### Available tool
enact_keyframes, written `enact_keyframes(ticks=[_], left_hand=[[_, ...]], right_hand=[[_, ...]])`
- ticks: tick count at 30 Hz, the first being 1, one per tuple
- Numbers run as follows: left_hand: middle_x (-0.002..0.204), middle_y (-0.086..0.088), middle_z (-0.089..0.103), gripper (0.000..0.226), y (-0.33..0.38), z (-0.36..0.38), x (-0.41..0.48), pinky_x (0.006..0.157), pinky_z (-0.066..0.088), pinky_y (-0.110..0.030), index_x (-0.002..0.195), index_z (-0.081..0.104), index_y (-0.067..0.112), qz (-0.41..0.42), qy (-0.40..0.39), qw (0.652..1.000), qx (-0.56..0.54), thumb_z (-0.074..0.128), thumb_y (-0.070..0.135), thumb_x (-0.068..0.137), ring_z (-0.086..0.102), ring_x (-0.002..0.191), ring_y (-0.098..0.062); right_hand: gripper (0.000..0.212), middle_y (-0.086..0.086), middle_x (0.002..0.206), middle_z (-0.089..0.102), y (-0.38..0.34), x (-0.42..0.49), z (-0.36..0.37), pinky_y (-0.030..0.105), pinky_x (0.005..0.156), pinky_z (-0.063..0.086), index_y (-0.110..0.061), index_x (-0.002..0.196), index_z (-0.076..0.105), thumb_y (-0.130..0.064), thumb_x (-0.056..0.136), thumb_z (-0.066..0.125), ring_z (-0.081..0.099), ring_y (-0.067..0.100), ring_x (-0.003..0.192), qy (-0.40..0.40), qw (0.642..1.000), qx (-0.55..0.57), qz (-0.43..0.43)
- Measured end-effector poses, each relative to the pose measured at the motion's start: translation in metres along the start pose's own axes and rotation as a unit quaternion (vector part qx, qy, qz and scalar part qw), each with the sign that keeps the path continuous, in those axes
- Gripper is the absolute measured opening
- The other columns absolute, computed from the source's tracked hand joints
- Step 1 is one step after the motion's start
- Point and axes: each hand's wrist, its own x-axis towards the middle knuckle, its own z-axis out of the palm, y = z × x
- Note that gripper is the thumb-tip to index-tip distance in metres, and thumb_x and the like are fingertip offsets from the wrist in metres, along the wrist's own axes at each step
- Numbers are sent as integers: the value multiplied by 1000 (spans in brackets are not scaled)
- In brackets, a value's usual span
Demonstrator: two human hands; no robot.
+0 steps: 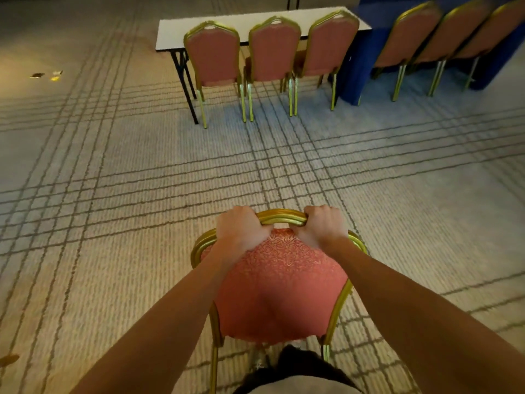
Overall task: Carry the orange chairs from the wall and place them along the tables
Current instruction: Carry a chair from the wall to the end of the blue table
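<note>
Bare forearms reach forward from the bottom edge, over dark trousers and what may be a pale shoe (260, 362), though that patch is too blurred to be sure. Both arms end on the orange chair (281, 297), seen from behind and above. Its padded back is a rounded shield of salmon-orange fabric woven with a fine swirling pattern, edged by glossy gold metal tube. At the crest the tube doubles into a small arched handle. The left hand (241, 230) grips the left end of that arch, fingers curled over the top; the right hand (324, 226) grips the right end the same way. The chair's gold rear legs run down beside the person's feet, well apart from the tables.

Underfoot spreads a carpet (136, 177), beige and ribbed, crossed by bands of thin dark lines that form a loose plaid. A brown spot (10, 359) marks it at lower left, and small scraps (47, 75) lie far off to the left.

Further away stands a white table (173, 32) — flat rectangular top, black folding legs — with a row of three chairs (274, 49) drawn up along its near side, backs toward the camera. Just beside its right end, a blue-draped table (358, 69) has three more chairs (409, 38) along it, receding toward the upper right corner.
</note>
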Motion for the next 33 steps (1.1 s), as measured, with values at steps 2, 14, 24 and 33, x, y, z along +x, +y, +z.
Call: enact_keyframes(ticks=[2, 14, 24, 33], left_hand=[[74, 4, 60, 45, 25, -5, 16, 69, 46, -32, 78, 65, 21, 30, 3, 1000, 7, 63, 66, 80, 58, 72, -21], [87, -6, 74, 56, 197, 4, 118, 75, 55, -37, 89, 74, 19, 143, 26, 989, -9, 63, 72, 76, 71, 88, -30], [91, -8, 76, 54, 337, 14, 192, 79, 53, -36, 89, 76, 20, 252, 24, 967, 6, 57, 69, 78, 71, 92, -33], [82, -8, 74, 54, 456, 49, 270, 73, 51, -36, 83, 74, 19, 385, 15, 922, 39, 52, 68, 81, 71, 85, -32]], right_hand=[[47, 8, 92, 72, 23, 3, -7, 37, 76, 49, -20, 92, 65, -64, 87, 49, 67, 32, 88, 12, 1000, 1, 27], [46, 10, 100, 73, 188, 55, -48, 37, 78, 48, -20, 92, 64, -64, 88, 49, 67, 33, 96, 38, 993, -2, 112], [44, 9, 96, 73, 318, 82, -72, 37, 75, 47, -19, 91, 64, -61, 87, 50, 68, 33, 92, 65, 981, -4, 181], [38, 5, 89, 73, 432, 118, -58, 37, 71, 46, -21, 85, 60, -58, 88, 52, 68, 32, 86, 63, 966, 1, 252]])
